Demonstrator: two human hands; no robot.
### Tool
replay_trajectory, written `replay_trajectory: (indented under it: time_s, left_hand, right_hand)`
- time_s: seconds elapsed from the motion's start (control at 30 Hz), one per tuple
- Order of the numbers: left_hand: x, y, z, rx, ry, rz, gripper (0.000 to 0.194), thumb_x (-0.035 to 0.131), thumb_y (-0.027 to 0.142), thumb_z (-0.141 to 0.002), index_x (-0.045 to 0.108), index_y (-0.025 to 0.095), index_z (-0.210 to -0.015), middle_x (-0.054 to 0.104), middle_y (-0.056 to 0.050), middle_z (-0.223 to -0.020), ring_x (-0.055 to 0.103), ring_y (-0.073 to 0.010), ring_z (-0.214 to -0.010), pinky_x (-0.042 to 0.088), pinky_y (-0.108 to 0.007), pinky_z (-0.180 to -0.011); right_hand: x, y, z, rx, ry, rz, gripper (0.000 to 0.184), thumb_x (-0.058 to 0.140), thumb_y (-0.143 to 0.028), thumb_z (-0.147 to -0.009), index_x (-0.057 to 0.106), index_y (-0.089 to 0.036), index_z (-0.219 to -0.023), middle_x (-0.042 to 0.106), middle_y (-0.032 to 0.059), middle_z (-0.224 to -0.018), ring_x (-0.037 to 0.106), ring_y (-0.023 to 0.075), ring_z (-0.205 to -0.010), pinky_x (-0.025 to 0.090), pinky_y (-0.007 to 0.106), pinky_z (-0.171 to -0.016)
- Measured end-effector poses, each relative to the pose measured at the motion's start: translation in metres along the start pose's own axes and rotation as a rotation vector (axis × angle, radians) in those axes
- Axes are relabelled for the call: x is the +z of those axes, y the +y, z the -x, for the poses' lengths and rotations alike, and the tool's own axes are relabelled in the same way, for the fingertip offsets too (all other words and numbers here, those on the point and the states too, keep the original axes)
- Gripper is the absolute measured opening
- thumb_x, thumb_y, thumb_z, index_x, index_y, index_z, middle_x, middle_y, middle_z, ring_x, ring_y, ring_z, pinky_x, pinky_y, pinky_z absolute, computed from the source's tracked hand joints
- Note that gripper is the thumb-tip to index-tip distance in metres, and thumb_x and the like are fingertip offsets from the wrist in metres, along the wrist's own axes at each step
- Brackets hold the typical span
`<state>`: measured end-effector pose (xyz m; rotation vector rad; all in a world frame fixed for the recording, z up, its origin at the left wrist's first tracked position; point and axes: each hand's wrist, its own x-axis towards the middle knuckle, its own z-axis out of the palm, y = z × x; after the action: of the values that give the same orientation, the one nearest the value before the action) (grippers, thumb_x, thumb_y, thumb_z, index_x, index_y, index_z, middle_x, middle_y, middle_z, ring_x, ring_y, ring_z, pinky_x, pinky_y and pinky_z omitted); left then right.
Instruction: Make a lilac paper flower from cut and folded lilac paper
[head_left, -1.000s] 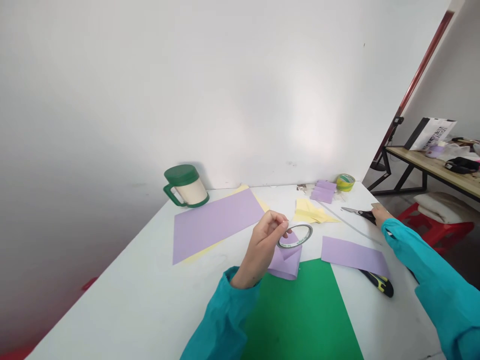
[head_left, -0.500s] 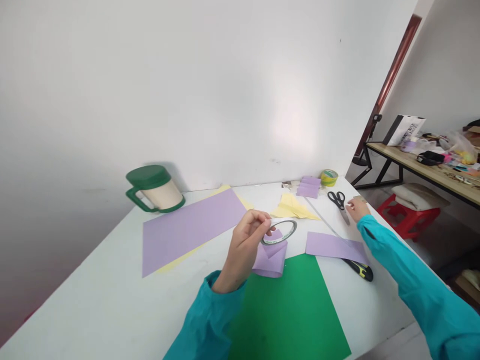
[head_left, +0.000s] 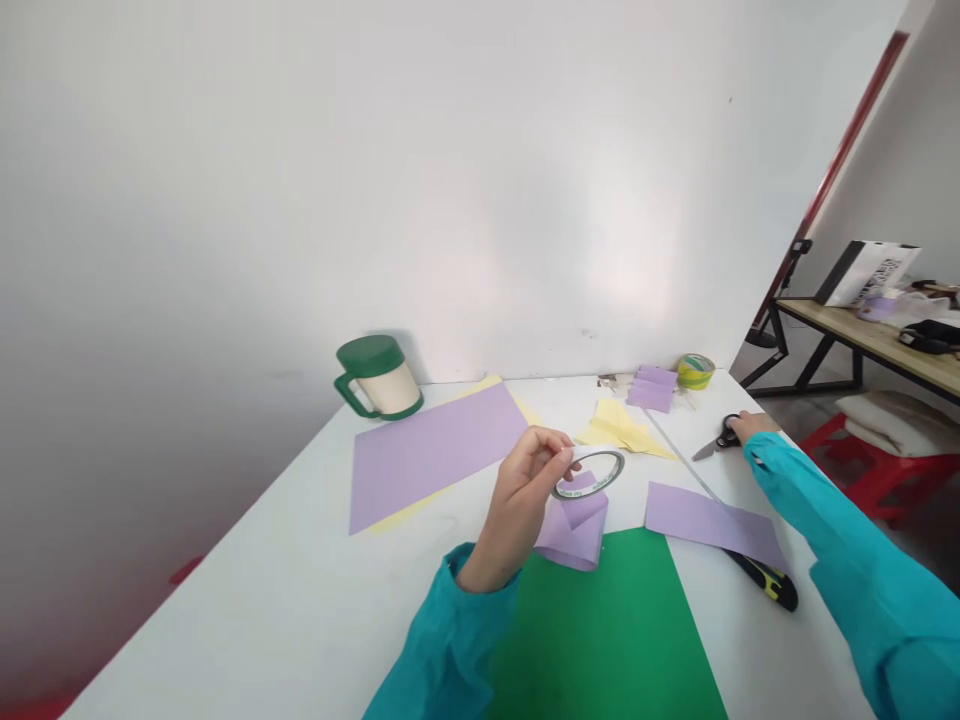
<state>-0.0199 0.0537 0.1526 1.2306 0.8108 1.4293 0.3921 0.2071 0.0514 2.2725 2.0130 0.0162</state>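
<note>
"What is in your left hand?"

"My left hand (head_left: 525,488) is pinching a narrow roll of tape (head_left: 589,491), thumb and fingers closed on its near rim. The ring sits tilted and I can see print on its inner side."

"Where exactly is it?"

"Raised near the middle of the white table (head_left: 262,620). From my viewpoint it overlaps a folded piece of purple paper (head_left: 581,548), which lies at the top edge of a green sheet (head_left: 607,635)."

"And the other hand?"

"My right hand (head_left: 752,427) is over by the right edge of the table, fingers at the black handles of the scissors (head_left: 718,442). The blades point left and a little towards me. The fingers hide part of the handles, so I cannot tell whether they are closed round them."

"What lies near the scissors?"

"On the near side, a purple paper strip (head_left: 712,522) partly covers a black-and-yellow tool handle (head_left: 769,580). To the left there's a folded yellow paper (head_left: 622,430). Farther back, a creased purple piece (head_left: 652,388) sits just beside a yellow-green tape roll (head_left: 696,380)."

"Anything on the left?"

"A big purple sheet (head_left: 439,455) lies over a yellow sheet (head_left: 405,514), whose edges show. Behind it, near the wall (head_left: 480,200), a cream mug (head_left: 388,388) with a green lid and handle looks tilted to my eye."
</note>
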Motion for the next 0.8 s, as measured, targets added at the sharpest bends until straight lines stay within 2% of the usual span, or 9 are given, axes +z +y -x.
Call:
replay_trajectory:
  time_s: [0.2, 0.3, 0.33, 0.43, 0.53, 0.57, 0.63, 0.7, 0.8]
  left_hand:
    - [-0.001, -0.002, -0.002, -0.033, 0.015, -0.025, 0.017, 0.062, 0.030, -0.078, 0.050, 0.019, -0.074, 0.054, -0.001, -0.085, 0.054, -0.0122, -0.068, 0.044, -0.027, -0.067]
    - [0.000, -0.005, -0.004, -0.038, 0.010, -0.031, 0.017, 0.061, 0.031, -0.079, 0.049, 0.019, -0.074, 0.054, 0.000, -0.085, 0.055, -0.0119, -0.069, 0.043, -0.025, -0.066]
    - [0.000, -0.006, -0.004, -0.037, 0.008, -0.031, 0.017, 0.061, 0.031, -0.079, 0.049, 0.019, -0.074, 0.054, 0.000, -0.085, 0.055, -0.0119, -0.069, 0.043, -0.026, -0.066]
    - [0.001, -0.010, -0.005, -0.033, 0.012, -0.031, 0.018, 0.061, 0.032, -0.078, 0.049, 0.019, -0.074, 0.054, 0.000, -0.084, 0.054, -0.0121, -0.068, 0.044, -0.026, -0.067]
    - [0.002, -0.014, -0.006, -0.030, 0.011, -0.037, 0.018, 0.061, 0.030, -0.078, 0.049, 0.019, -0.073, 0.054, 0.000, -0.084, 0.054, -0.0119, -0.068, 0.043, -0.026, -0.066]
    - [0.001, -0.014, -0.006, -0.029, 0.008, -0.040, 0.018, 0.062, 0.030, -0.078, 0.049, 0.019, -0.073, 0.054, 0.000, -0.083, 0.055, -0.0119, -0.068, 0.042, -0.025, -0.065]
    - [0.001, -0.016, -0.006, -0.022, -0.002, -0.044, 0.017, 0.061, 0.028, -0.078, 0.049, 0.019, -0.073, 0.054, 0.000, -0.083, 0.055, -0.0118, -0.069, 0.042, -0.025, -0.066]
    - [0.001, -0.017, -0.006, -0.010, -0.008, -0.043, 0.016, 0.060, 0.028, -0.079, 0.049, 0.019, -0.074, 0.054, 0.000, -0.083, 0.055, -0.0118, -0.070, 0.042, -0.025, -0.066]
    - [0.002, -0.017, -0.005, -0.006, -0.003, -0.038, 0.017, 0.060, 0.029, -0.079, 0.048, 0.019, -0.073, 0.054, 0.000, -0.082, 0.054, -0.0124, -0.071, 0.042, -0.025, -0.065]
  right_hand:
    - [-0.011, 0.023, 0.018, 0.032, -0.079, -0.145, 0.030, 0.054, -0.033, -0.090, 0.056, -0.017, -0.115, 0.057, 0.0089, -0.118, 0.059, 0.0196, -0.099, 0.051, 0.039, -0.084]
    - [-0.013, 0.022, 0.044, 0.085, -0.045, -0.271, 0.023, 0.053, -0.033, -0.091, 0.059, -0.019, -0.108, 0.059, 0.0081, -0.113, 0.059, 0.0178, -0.096, 0.050, 0.036, -0.083]
    - [-0.013, 0.017, 0.056, 0.094, -0.022, -0.323, 0.026, 0.057, -0.033, -0.088, 0.059, -0.013, -0.105, 0.061, 0.0078, -0.106, 0.060, 0.0193, -0.094, 0.051, 0.039, -0.082]
    - [-0.013, -0.013, 0.105, 0.074, 0.041, -0.526, 0.024, 0.065, -0.031, -0.077, 0.063, -0.012, -0.091, 0.066, 0.0132, -0.091, 0.062, 0.0278, -0.088, 0.050, 0.040, -0.080]
    - [-0.017, -0.062, 0.173, -0.075, 0.003, -0.826, 0.034, 0.050, -0.046, -0.082, 0.060, -0.017, -0.096, 0.067, 0.0072, -0.080, 0.064, 0.0200, -0.070, 0.052, 0.032, -0.065]
    - [-0.018, -0.079, 0.197, -0.161, -0.052, -1.165, 0.041, 0.050, -0.052, -0.080, 0.061, -0.016, -0.096, 0.065, 0.0074, -0.073, 0.061, 0.0189, -0.061, 0.050, 0.031, -0.058]
    - [-0.019, -0.110, 0.242, -0.269, -0.298, -1.670, 0.051, 0.057, -0.063, -0.072, 0.063, -0.017, -0.093, 0.061, 0.0056, -0.061, 0.052, 0.0148, -0.046, 0.041, 0.027, -0.044]
    - [-0.016, -0.135, 0.277, -0.301, -0.475, -1.934, 0.055, 0.060, -0.068, -0.068, 0.065, -0.019, -0.092, 0.060, 0.0056, -0.060, 0.044, 0.0113, -0.039, 0.030, 0.023, -0.035]
    - [-0.006, -0.158, 0.303, -0.295, -0.556, -2.152, 0.054, 0.067, -0.064, -0.064, 0.065, -0.024, -0.101, 0.065, 0.0080, -0.076, 0.052, 0.0132, -0.048, 0.038, 0.025, -0.041]
